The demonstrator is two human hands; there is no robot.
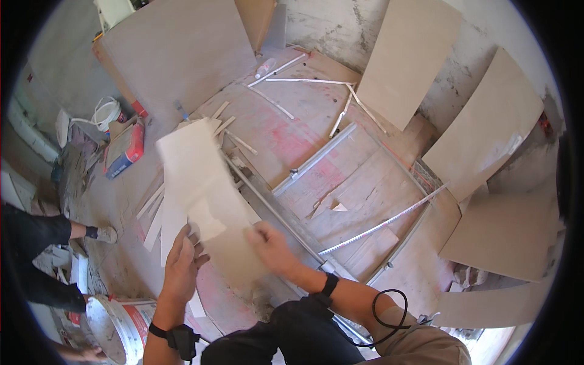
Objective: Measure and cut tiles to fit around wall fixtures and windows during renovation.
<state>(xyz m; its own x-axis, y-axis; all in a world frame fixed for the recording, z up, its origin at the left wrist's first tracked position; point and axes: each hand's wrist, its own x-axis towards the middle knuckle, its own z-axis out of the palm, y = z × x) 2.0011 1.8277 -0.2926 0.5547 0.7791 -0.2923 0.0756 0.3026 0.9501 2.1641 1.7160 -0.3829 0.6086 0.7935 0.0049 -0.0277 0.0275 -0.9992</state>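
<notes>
A long beige tile piece (pixel 210 194) slants in front of me, its near end smeared by motion. My left hand (pixel 182 261) is at its left edge with the fingers curled against it. At the opposite edge my right hand (pixel 271 248) is closed on the tile piece, slightly blurred. Just right of the piece lies a metal-railed tile cutter frame (pixel 316 159) on the floor. A long ruler (pixel 384 224) with printed marks crosses that frame.
Large tiles (pixel 409 61) lean on the right wall, another large tile (pixel 176 55) at the back left. Cut strips (pixel 155 210) lie left. A co-worker's leg (pixel 42 228) and hand (pixel 92 354) are near a white bucket (pixel 125 325). A red-blue bag (pixel 126 151) stands beyond.
</notes>
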